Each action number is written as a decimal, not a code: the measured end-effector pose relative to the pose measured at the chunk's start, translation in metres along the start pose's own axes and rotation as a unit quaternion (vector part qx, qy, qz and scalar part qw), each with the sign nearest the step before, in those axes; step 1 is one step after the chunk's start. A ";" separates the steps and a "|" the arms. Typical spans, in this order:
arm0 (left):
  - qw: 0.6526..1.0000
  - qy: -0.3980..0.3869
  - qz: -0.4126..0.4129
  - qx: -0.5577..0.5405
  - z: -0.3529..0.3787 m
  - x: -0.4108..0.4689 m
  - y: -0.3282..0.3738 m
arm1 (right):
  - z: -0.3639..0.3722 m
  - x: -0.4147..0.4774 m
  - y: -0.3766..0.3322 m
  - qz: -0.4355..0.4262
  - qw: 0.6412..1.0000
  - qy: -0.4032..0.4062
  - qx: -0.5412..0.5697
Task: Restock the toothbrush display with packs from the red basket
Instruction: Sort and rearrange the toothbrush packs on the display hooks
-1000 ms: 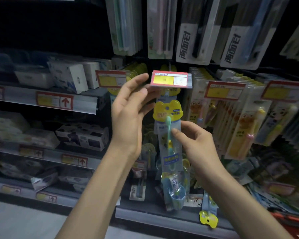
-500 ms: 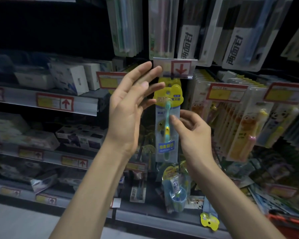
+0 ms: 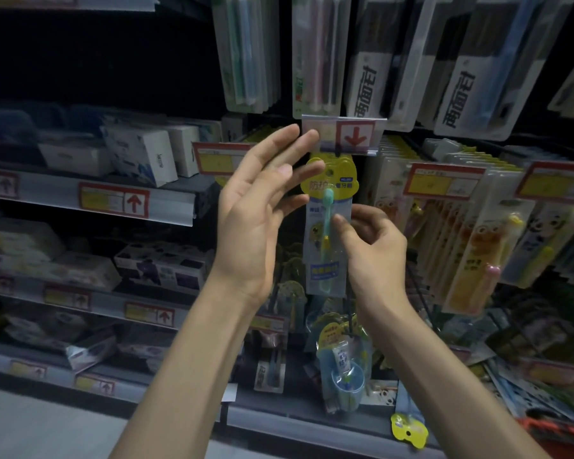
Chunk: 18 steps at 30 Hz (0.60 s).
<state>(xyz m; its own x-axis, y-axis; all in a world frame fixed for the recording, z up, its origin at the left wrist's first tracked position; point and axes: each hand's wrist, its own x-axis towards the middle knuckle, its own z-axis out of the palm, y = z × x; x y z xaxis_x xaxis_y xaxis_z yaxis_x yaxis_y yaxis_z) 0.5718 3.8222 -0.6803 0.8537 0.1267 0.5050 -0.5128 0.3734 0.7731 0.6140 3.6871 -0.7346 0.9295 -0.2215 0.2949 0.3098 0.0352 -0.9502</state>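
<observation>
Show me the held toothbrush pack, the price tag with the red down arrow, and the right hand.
toothbrush pack [image 3: 338,181], head view, yellow header card
price tag [image 3: 355,136], head view, red arrow
right hand [image 3: 378,250], head view, back of hand

To my left, white boxes [image 3: 143,154] sat on the top shelf [image 3: 63,197], dark printed cartons [image 3: 161,266] on the middle shelf [image 3: 106,304], and crumpled bags [image 3: 80,342] on the lowest shelf [image 3: 57,369]. Ahead, toothbrush packs [image 3: 471,246] hung in rows, and a blue cup set [image 3: 347,379] stood on the bottom shelf [image 3: 295,425].
</observation>
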 end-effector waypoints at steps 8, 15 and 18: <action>1.000 0.003 -0.002 -0.004 0.001 -0.001 0.000 | 0.000 0.003 0.002 -0.001 1.000 0.012 0.010; 1.000 0.011 -0.003 0.001 0.000 -0.003 -0.002 | 0.007 0.016 0.009 0.018 1.000 0.023 -0.011; 1.000 0.015 -0.009 0.005 -0.001 -0.006 -0.005 | 0.009 0.017 0.015 0.021 0.999 0.032 -0.022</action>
<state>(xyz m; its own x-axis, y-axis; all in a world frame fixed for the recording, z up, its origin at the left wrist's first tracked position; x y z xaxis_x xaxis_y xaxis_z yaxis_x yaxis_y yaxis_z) 0.5694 3.8206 -0.6870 0.8648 0.1475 0.4801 -0.4986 0.3668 0.7854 0.6364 3.6921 -0.7427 0.9262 -0.2829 0.2494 0.2609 0.0031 -0.9654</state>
